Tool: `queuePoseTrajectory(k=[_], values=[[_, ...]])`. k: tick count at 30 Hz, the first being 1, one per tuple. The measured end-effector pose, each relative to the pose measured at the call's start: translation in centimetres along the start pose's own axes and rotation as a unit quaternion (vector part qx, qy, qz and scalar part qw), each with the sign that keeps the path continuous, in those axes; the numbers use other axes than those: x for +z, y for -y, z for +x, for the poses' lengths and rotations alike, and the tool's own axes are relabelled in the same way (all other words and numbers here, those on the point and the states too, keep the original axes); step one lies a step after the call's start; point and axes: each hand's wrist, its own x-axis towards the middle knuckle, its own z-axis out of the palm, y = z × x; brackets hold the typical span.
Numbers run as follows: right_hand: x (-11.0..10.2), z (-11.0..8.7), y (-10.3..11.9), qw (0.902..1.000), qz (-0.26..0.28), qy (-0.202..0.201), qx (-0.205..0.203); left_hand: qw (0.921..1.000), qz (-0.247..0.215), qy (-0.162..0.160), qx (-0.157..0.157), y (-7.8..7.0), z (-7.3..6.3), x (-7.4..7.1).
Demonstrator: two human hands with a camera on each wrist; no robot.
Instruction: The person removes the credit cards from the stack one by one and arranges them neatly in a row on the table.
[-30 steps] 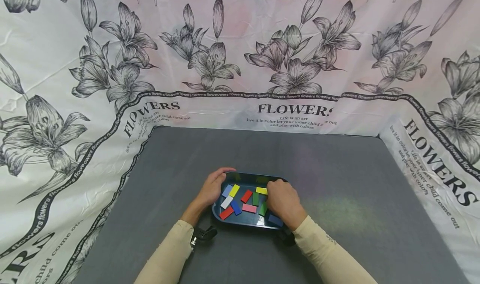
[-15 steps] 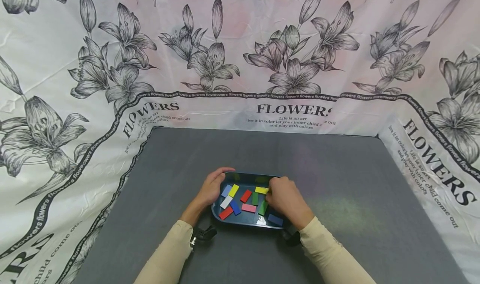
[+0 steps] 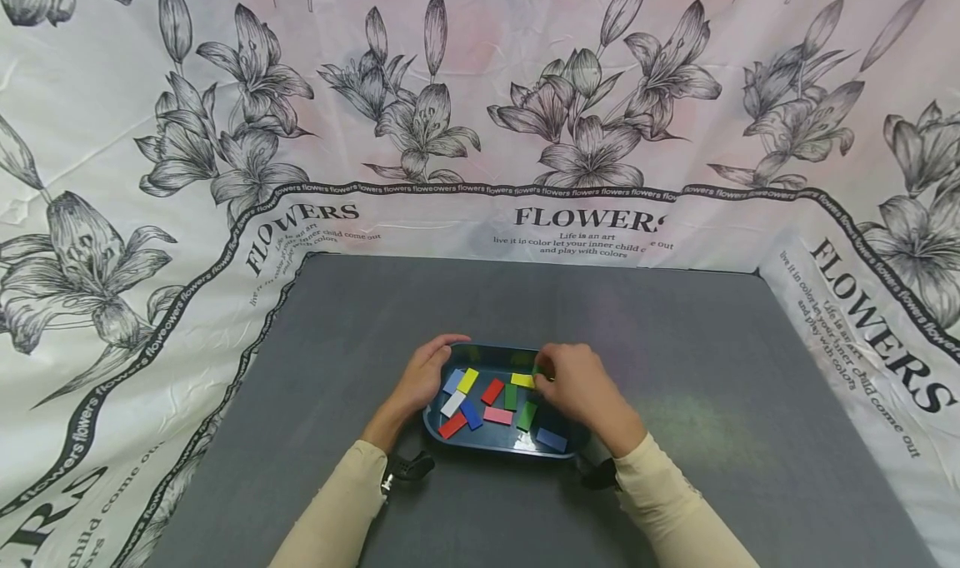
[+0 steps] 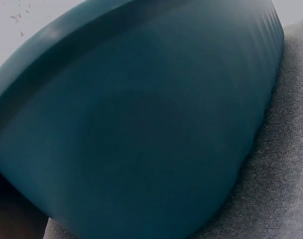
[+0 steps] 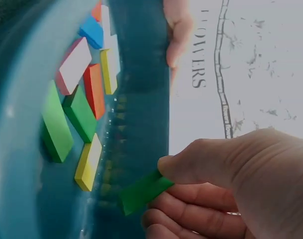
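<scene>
My left hand (image 3: 420,378) grips the left end of a dark blue-green tray (image 3: 487,445), with fingers along its far rim. In the left wrist view the outer wall of the tray (image 4: 141,124) fills most of the picture. Over the tray's right end, my right hand (image 3: 579,386) pinches a green block (image 5: 144,192) between thumb and fingers. Flat coloured blocks lie inside the tray: a yellow block (image 3: 521,380) close by the right fingers, two green blocks, a pink block (image 3: 498,416), a red block (image 3: 492,391) and a dark blue block (image 3: 552,440) at the near right.
More blocks, among them a white block (image 3: 453,404) and a blue block (image 3: 471,415), lie at the tray's left. A grey tabletop (image 3: 697,368) surrounds the tray. Behind it hangs a flower-printed cloth (image 3: 450,226), which also runs along both sides.
My right hand has lifted and shifted slightly right, and a green block now shows in its fingers. The left hand and the tray have stayed in place.
</scene>
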Motion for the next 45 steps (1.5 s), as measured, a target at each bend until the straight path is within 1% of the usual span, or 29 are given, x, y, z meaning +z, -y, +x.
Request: queuePoseTrajectory(k=[6,11,20,24,29,36,45], values=[[-0.7,-0.2,-0.1,0.9998,0.019,-0.002,-0.001,1.0,0.0,0.0,0.004,-0.1,0.0,0.0],[-1.2,-0.3,-0.3,0.9994,0.031,-0.013,-0.008,1.0,-0.002,0.0,0.002,0.0,0.0,0.0],[-2.1,-0.4,-0.4,0.9992,0.033,-0.021,-0.007,1.0,0.0,0.0,0.005,0.0,0.0,0.0],[-2.5,-0.4,-0.5,0.9989,0.035,-0.028,-0.013,1.0,-0.003,0.002,0.004,-0.1,0.0,0.0],[-3.0,-0.4,-0.9,0.9982,0.043,-0.036,-0.022,0.9999,-0.013,0.004,0.003,-0.1,0.0,0.0],[-4.2,-0.6,-1.5,0.9967,0.056,-0.05,-0.03,0.9999,-0.017,0.0,0.002,-0.1,0.1,0.0],[-5.2,-0.7,-2.7,0.9947,0.071,-0.068,-0.028,0.9998,-0.016,-0.007,-0.002,-0.2,0.3,-0.1]])
